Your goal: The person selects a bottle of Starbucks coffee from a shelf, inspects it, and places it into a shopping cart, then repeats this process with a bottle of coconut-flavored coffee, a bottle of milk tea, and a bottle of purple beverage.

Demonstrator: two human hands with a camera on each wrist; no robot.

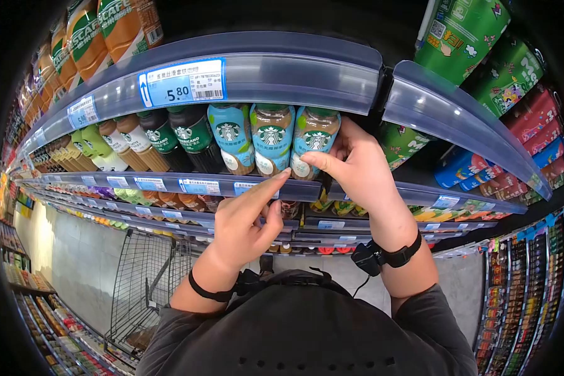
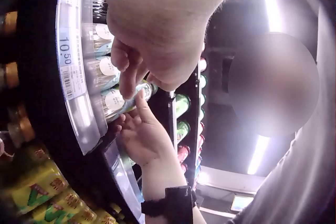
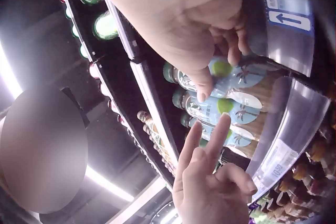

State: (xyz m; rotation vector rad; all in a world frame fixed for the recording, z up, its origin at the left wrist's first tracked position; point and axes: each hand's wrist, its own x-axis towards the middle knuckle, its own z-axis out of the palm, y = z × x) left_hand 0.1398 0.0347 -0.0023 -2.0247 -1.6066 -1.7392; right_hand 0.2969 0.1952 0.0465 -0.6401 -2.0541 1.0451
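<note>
On the shelf stand three coffee bottles with blue labels and green caps. My right hand (image 1: 368, 168) holds the rightmost coffee bottle (image 1: 318, 133), thumb across its front and the other fingers at its right side. Left of that one are the middle coffee bottle (image 1: 272, 136) and the left coffee bottle (image 1: 230, 133). My left hand (image 1: 245, 219) is just in front of the shelf edge, its index fingertip close to the base of the middle bottle. In the right wrist view, two fingers of the left hand (image 3: 207, 182) reach out straight towards the labels; it holds nothing.
Dark coffee bottles (image 1: 191, 135) line the shelf to the left. A clear shelf lip with a price tag (image 1: 182, 83) overhangs the bottle tops. Green packs (image 1: 464, 37) stand at upper right. Behind at left is a wire shopping cart (image 1: 141, 282).
</note>
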